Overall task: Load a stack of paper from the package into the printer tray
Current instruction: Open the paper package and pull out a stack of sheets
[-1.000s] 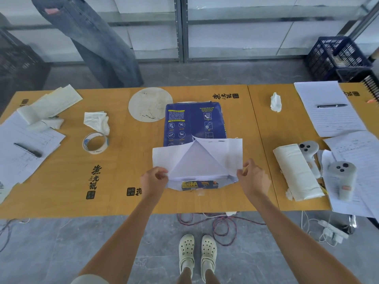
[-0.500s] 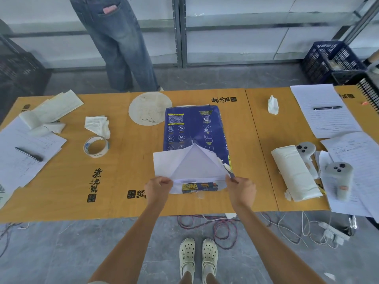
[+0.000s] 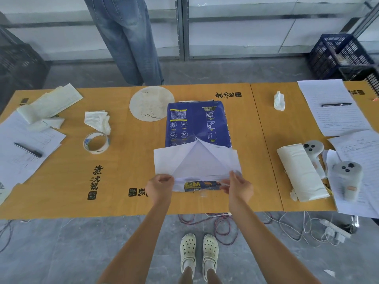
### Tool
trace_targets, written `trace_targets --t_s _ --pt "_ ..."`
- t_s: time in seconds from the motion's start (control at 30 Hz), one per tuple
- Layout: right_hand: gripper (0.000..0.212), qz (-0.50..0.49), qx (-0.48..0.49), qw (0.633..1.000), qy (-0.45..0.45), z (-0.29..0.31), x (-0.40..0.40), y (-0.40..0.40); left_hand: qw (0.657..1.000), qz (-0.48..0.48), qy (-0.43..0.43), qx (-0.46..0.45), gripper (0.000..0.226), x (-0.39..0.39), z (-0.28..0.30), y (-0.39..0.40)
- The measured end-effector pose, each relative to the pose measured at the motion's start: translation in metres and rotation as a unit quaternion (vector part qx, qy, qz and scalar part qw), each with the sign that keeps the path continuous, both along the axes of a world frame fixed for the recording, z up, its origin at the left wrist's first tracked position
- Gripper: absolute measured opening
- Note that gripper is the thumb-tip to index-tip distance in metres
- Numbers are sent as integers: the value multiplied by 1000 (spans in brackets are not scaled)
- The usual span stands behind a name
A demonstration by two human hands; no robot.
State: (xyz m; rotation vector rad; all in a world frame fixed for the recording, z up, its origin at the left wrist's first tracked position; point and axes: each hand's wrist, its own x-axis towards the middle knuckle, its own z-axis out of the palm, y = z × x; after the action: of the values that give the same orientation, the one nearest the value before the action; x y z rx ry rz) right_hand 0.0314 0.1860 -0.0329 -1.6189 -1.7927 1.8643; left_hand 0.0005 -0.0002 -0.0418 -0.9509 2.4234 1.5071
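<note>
A dark blue paper package (image 3: 195, 124) lies flat in the middle of the orange table (image 3: 127, 160), its near end torn open. White wrapper flaps (image 3: 164, 160) are folded back on both sides, baring the white paper stack (image 3: 198, 162) inside. My left hand (image 3: 160, 186) pinches the lower left corner of the opened wrapper. My right hand (image 3: 239, 186) pinches the lower right corner. A blue and yellow label strip (image 3: 202, 185) shows between my hands. No printer tray is in view.
A tape roll (image 3: 96, 142), crumpled tissue (image 3: 98, 121), papers and a pen (image 3: 27, 149) lie on the left. On the right are a white roll (image 3: 300, 171), two grey controllers (image 3: 346, 177), lined sheets and a pen (image 3: 336, 104). A person in jeans (image 3: 127, 37) stands beyond the table. Cables lie on the floor.
My right hand pulled the right flap inward and down, then spread it out again. Both hands sit lower on the wrapper's near corners. The person in jeans walked rightward behind the table.
</note>
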Motion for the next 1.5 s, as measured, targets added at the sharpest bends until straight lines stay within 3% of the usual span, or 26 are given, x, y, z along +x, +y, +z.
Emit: trace_targets --t_s 0.1,0.33,0.47,0.77,1.1,1.3,1.5 --pt "23 -51 -33 998 4 2 2 1 1000 3 -2 5 5 0 -2 -1" --pt "22 -15 -10 999 -49 -5 -1 -2 1000 15 4 -1 7 0 -4 4" --pt "18 -31 -11 998 -45 -3 -9 5 995 95 -14 40 13 -3 -3 9" --pt "15 -64 -88 993 -53 -4 -13 15 942 271 -27 197 22 -9 6 13" --pt "16 -20 -113 991 -64 -2 -9 27 941 256 -20 221 35 -5 10 9" --pt "18 -71 -193 977 -50 0 -13 22 940 245 -28 235 37 -4 9 3" --pt "17 -149 -213 965 -26 0 -19 11 935 252 -49 245 34 -6 7 1"
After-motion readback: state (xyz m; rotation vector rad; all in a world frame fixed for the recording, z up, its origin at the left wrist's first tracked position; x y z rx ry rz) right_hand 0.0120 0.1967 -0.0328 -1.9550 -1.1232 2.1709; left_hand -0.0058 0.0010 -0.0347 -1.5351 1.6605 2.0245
